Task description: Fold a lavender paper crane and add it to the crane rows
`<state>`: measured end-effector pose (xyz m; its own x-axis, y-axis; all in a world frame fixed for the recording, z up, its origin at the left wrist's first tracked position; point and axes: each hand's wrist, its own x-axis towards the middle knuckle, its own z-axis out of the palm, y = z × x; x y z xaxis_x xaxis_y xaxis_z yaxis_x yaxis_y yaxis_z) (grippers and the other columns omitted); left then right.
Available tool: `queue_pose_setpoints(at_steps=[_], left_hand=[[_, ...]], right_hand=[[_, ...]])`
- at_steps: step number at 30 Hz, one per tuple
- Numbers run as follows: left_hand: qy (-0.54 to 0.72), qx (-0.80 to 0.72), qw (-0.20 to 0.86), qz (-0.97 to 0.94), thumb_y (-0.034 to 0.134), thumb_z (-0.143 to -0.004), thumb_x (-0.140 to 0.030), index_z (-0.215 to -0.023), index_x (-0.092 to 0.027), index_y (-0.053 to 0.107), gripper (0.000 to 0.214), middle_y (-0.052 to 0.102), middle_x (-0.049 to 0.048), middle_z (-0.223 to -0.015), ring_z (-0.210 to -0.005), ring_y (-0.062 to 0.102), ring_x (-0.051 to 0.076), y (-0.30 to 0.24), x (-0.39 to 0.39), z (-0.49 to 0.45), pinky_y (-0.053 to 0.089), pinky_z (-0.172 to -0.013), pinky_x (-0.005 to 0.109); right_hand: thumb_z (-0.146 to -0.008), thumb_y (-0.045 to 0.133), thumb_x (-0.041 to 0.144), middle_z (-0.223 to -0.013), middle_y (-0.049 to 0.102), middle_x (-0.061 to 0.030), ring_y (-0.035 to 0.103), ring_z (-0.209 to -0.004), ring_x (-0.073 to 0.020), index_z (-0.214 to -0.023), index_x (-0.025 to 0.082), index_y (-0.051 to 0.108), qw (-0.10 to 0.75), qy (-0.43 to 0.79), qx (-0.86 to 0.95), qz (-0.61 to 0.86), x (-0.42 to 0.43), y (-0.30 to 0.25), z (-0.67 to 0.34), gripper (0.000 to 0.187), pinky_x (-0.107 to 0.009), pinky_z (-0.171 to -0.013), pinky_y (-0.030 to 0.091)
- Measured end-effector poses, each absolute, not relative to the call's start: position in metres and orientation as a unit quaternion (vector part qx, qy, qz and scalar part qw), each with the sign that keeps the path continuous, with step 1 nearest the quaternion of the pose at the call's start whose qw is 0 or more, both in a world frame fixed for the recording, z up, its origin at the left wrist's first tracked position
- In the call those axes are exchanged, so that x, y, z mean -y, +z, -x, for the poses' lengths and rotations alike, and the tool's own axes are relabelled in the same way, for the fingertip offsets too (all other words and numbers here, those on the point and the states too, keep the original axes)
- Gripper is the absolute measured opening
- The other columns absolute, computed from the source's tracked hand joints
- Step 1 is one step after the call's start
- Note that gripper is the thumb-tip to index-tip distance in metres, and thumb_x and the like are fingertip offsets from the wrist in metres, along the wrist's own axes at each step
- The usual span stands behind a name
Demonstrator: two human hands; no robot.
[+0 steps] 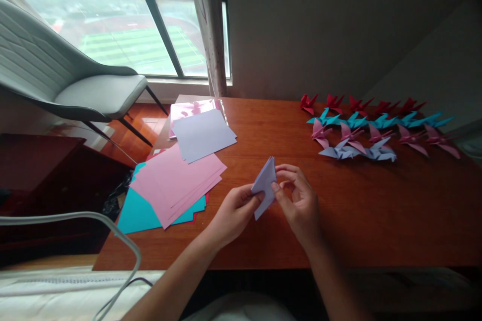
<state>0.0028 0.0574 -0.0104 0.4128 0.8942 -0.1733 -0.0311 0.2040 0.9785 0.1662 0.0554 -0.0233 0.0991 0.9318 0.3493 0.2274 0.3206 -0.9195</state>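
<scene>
A folded sheet of lavender origami paper [266, 183], narrowed to a kite-like shape, is held above the table between my two hands. My left hand [239, 209] pinches its lower left side, thumb in front. On the right edge, my right hand [299, 200] has its thumb against the paper and its fingers curled behind. Two finished lavender paper cranes [343, 150] sit on the table to the right, in front of rows of pink cranes [352, 134], turquoise cranes [356, 120] and red cranes [359, 105].
Loose lavender sheets [205, 133] lie at the left, partly over a shiny pink packet [196, 109]. Pink sheets [181, 180] overlap turquoise sheets [141, 213] near the left edge of the wooden table [241, 246]. A grey chair [101, 95] stands by the window.
</scene>
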Motion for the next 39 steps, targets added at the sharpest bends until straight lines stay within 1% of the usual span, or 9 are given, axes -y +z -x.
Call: queue_pose_setpoints(at_steps=[6, 8, 12, 14, 19, 24, 29, 34, 39], left_hand=[[0.329, -0.394, 0.641, -0.570, 0.058, -0.095, -0.035, -0.085, -0.013, 0.067, 0.026, 0.055, 0.0001, -0.073, -0.070, 0.044, 0.013, -0.011, -0.055, -0.003, 0.037, -0.065, 0.023], [0.326, -0.393, 0.638, -0.576, 0.057, -0.096, -0.035, -0.084, -0.012, 0.067, 0.027, 0.056, 0.0000, -0.073, -0.070, 0.044, 0.013, -0.011, -0.055, -0.003, 0.037, -0.065, 0.023], [0.337, -0.395, 0.645, -0.560, 0.057, -0.096, -0.035, -0.093, -0.013, 0.072, 0.027, 0.065, 0.0026, -0.080, -0.076, 0.054, 0.016, -0.012, -0.056, -0.003, 0.041, -0.071, 0.025], [0.350, -0.394, 0.660, -0.535, 0.060, -0.094, -0.035, -0.096, -0.013, 0.075, 0.027, 0.070, 0.0040, -0.083, -0.079, 0.059, 0.018, -0.011, -0.057, -0.003, 0.044, -0.074, 0.025], [0.383, -0.387, 0.714, -0.441, 0.069, -0.088, -0.039, -0.100, -0.015, 0.079, 0.029, 0.077, 0.0072, -0.087, -0.081, 0.069, 0.023, -0.006, -0.058, -0.004, 0.052, -0.083, 0.032], [0.394, -0.389, 0.731, -0.398, 0.073, -0.085, -0.042, -0.101, -0.015, 0.080, 0.032, 0.079, 0.0088, -0.088, -0.083, 0.073, 0.026, -0.004, -0.059, -0.004, 0.056, -0.080, 0.033], [0.388, -0.394, 0.721, -0.418, 0.071, -0.087, -0.042, -0.101, -0.014, 0.080, 0.033, 0.079, 0.0100, -0.089, -0.089, 0.073, 0.028, -0.007, -0.059, -0.004, 0.055, -0.081, 0.033], [0.381, -0.388, 0.712, -0.445, 0.069, -0.089, -0.041, -0.102, -0.015, 0.080, 0.032, 0.079, 0.0085, -0.088, -0.083, 0.072, 0.025, -0.012, -0.058, -0.004, 0.054, -0.081, 0.032], [0.384, -0.393, 0.705, -0.449, 0.069, -0.089, -0.040, -0.099, -0.015, 0.079, 0.029, 0.074, 0.0040, -0.082, -0.076, 0.065, 0.018, -0.014, -0.058, -0.004, 0.050, -0.073, 0.025]], right_hand=[[-0.090, 0.066, 0.020, -0.118, 0.064, -0.0073, 0.062, -0.110, -0.0228, -0.105, 0.026, 0.068, 0.553, 0.328, 0.588, 0.491, -0.056, -0.025, -0.167, 0.016, -0.030, -0.074, 0.052], [-0.090, 0.067, 0.020, -0.117, 0.064, -0.0069, 0.062, -0.109, -0.0227, -0.104, 0.026, 0.069, 0.563, 0.332, 0.581, 0.485, -0.058, -0.029, -0.168, 0.015, -0.030, -0.072, 0.052], [-0.089, 0.069, 0.021, -0.115, 0.065, -0.0065, 0.064, -0.105, -0.0224, -0.096, 0.025, 0.070, 0.577, 0.326, 0.578, 0.476, -0.059, -0.033, -0.168, 0.008, -0.030, -0.070, 0.053], [-0.090, 0.069, 0.020, -0.113, 0.065, -0.0061, 0.064, -0.103, -0.0219, -0.095, 0.026, 0.070, 0.576, 0.300, 0.592, 0.476, -0.058, -0.033, -0.168, 0.008, -0.031, -0.071, 0.053], [-0.091, 0.067, 0.010, -0.106, 0.068, -0.0050, 0.064, -0.101, -0.0211, -0.103, 0.028, 0.073, 0.563, 0.192, 0.656, 0.465, -0.055, -0.024, -0.169, 0.022, -0.036, -0.080, 0.052], [-0.090, 0.066, 0.004, -0.101, 0.069, -0.0045, 0.064, -0.095, -0.0208, -0.107, 0.030, 0.073, 0.570, 0.134, 0.678, 0.444, -0.053, -0.019, -0.168, 0.032, -0.035, -0.076, 0.053], [-0.089, 0.067, 0.004, -0.094, 0.067, -0.0039, 0.063, -0.089, -0.0193, -0.106, 0.028, 0.074, 0.569, 0.109, 0.672, 0.462, -0.052, -0.020, -0.169, 0.031, -0.034, -0.075, 0.053], [-0.088, 0.067, 0.003, -0.094, 0.066, -0.0038, 0.063, -0.088, -0.0187, -0.106, 0.028, 0.074, 0.567, 0.110, 0.670, 0.466, -0.051, -0.021, -0.170, 0.031, -0.034, -0.074, 0.054], [-0.085, 0.068, 0.001, -0.096, 0.069, -0.0051, 0.063, -0.090, -0.0210, -0.105, 0.026, 0.072, 0.560, 0.119, 0.691, 0.442, -0.051, -0.019, -0.168, 0.032, -0.036, -0.073, 0.054]])
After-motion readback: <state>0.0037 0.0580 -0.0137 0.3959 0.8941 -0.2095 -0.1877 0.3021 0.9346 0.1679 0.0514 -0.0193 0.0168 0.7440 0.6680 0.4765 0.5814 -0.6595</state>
